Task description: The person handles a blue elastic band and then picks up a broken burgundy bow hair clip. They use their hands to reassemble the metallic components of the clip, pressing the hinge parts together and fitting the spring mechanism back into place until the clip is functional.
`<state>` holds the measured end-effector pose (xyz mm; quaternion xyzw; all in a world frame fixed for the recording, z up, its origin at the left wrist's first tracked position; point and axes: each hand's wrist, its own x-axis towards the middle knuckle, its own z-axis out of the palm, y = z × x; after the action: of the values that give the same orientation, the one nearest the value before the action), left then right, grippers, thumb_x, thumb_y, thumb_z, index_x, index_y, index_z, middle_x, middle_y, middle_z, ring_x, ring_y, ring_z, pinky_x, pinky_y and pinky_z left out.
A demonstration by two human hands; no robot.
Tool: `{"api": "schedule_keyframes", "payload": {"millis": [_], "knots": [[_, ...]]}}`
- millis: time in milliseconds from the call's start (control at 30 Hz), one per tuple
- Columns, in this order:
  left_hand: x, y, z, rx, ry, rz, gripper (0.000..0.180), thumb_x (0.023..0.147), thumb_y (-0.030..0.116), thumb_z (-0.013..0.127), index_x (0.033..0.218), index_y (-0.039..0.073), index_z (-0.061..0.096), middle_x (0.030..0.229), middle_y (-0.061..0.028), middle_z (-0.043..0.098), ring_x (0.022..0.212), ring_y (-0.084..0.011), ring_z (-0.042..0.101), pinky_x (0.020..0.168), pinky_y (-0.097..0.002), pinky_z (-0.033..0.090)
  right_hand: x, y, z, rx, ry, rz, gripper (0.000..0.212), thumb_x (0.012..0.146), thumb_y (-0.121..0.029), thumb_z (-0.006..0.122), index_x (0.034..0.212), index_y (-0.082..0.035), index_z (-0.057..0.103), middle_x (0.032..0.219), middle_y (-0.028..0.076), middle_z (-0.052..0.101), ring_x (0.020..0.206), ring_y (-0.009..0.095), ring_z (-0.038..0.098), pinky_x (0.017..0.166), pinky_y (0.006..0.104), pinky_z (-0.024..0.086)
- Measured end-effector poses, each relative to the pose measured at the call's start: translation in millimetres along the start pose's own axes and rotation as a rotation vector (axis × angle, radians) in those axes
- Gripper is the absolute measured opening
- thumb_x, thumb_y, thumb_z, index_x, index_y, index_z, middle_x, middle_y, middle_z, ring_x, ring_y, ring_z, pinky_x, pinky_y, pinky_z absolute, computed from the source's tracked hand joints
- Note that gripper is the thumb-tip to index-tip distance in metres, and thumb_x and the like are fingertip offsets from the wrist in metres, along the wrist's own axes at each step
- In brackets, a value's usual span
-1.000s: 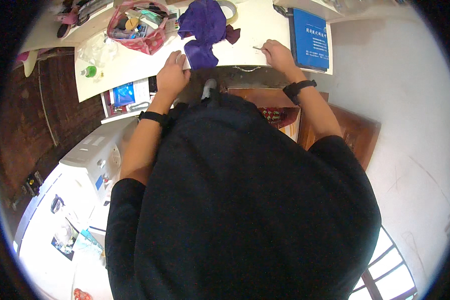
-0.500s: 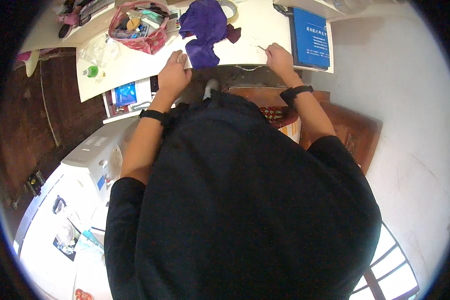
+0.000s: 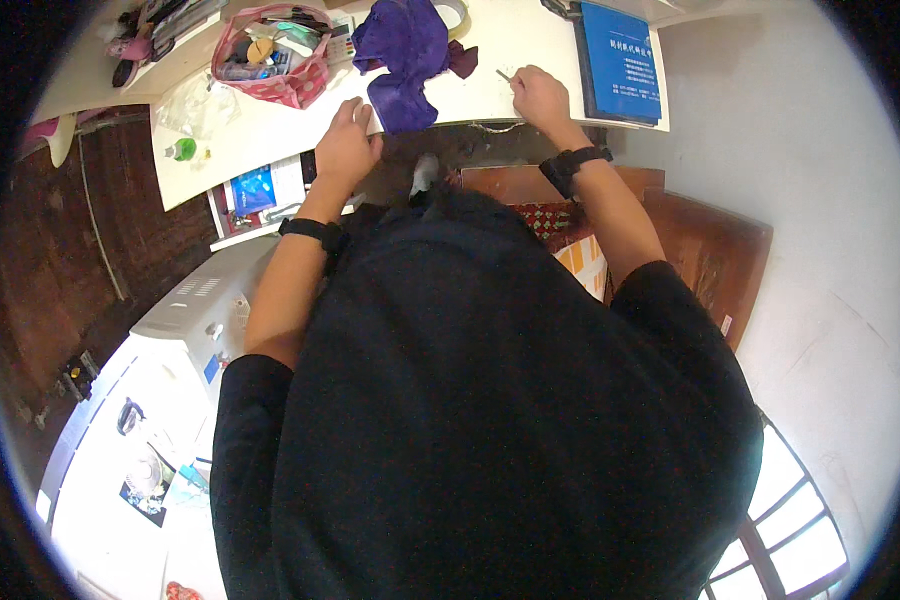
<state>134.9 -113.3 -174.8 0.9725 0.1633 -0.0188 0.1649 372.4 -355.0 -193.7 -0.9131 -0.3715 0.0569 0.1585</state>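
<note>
My left hand [image 3: 348, 147] lies on the front edge of the white desk [image 3: 270, 140], its fingers stretched out over the top with nothing visible in them. Just beside it is a crumpled purple cloth [image 3: 402, 60], which hangs slightly toward the desk's edge. My right hand [image 3: 543, 98] is closed over the desktop, pinching a thin, short, dark stick [image 3: 504, 75] whose tip points left; its exact kind is too small to tell. Small dark specks lie on the desk near that tip. Part of a dark reddish cloth [image 3: 462, 60] shows at the purple cloth's right side.
A pink dotted basket [image 3: 305, 92] full of small items stands at the back left, near a green cap [image 3: 182, 149] and clear plastic [image 3: 192, 108]. A roll of tape [image 3: 452, 14] sits behind the cloth. At right lies a blue folder [image 3: 620, 65]. Below is an open drawer [image 3: 288, 184].
My right hand has moved a little to the left with the thin stick, closer to the cloth. My left hand stays at the desk's edge. The view has shifted slightly.
</note>
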Motion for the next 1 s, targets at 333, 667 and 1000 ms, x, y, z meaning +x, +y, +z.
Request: {"api": "schedule_keyframes", "payload": {"millis": [333,667,1000], "knots": [[-0.8,-0.2,2.6,-0.001,-0.017,-0.040,0.049,0.082,0.024,0.066,0.127,0.005,0.057,0.139,-0.0122,0.047,0.126,-0.0291,0.049,0.100,-0.0370,0.048,-34.1,28.1,-7.5,-0.024,-0.002,0.019,0.009,0.083,-0.015,0.062,0.084,-0.007,0.066,0.086,0.009,0.064,0.077,0.033,0.064,0.069,0.0421,0.051],[2.4,1.2,-2.9,0.011,-0.041,-0.028,0.052,0.081,0.024,0.067,0.129,0.005,0.055,0.140,-0.0124,0.047,0.128,-0.0300,0.048,0.100,-0.0373,0.047,-17.1,13.5,-3.2,0.100,0.156,0.034,0.010,0.086,-0.015,0.060,0.084,-0.006,0.066,0.087,0.010,0.064,0.077,0.033,0.063,0.069,0.0423,0.051],[-1.6,-5.7,8.4,0.008,0.016,-0.001,0.051,0.082,0.024,0.065,0.128,0.005,0.056,0.140,-0.0126,0.047,0.128,-0.0311,0.048,0.101,-0.0389,0.046,-19.4,16.0,-25.6,0.034,-0.037,0.135,0.019,0.090,-0.021,0.056,0.087,-0.006,0.068,0.093,0.015,0.063,0.087,0.036,0.063,0.077,0.0459,0.051]]}}
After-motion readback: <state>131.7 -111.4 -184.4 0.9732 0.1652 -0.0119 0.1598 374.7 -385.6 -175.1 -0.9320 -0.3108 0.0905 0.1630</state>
